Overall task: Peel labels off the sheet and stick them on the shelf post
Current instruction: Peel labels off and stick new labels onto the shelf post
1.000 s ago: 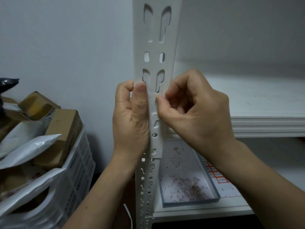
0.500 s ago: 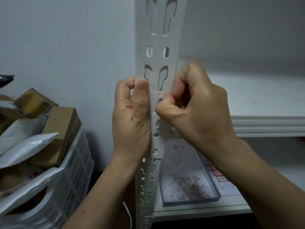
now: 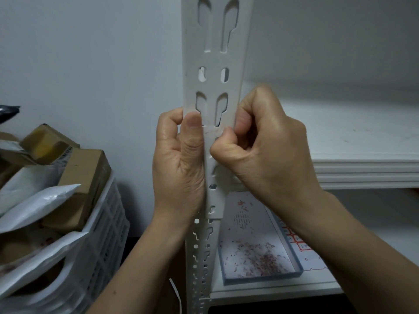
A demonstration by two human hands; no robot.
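Pressing a pale label [image 3: 213, 130] flat across the white shelf post [image 3: 215, 64], I pin its left end under my left hand [image 3: 179, 162] thumb — my right hand [image 3: 260, 150], curled tight, rubs the other end. Next, I judge: fetch another from the label sheet [image 3: 301, 243] on the lower shelf [image 3: 272, 288], right. A crate [image 3: 102, 234] of parcels sits left; grey wall beyond.

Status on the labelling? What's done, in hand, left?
Done: nothing certain; no finished label shows on the post above the hands. In hand: left hand and right hand press a pale strip across the post. Left: the label sheet lies on the lower shelf, beside a tray.
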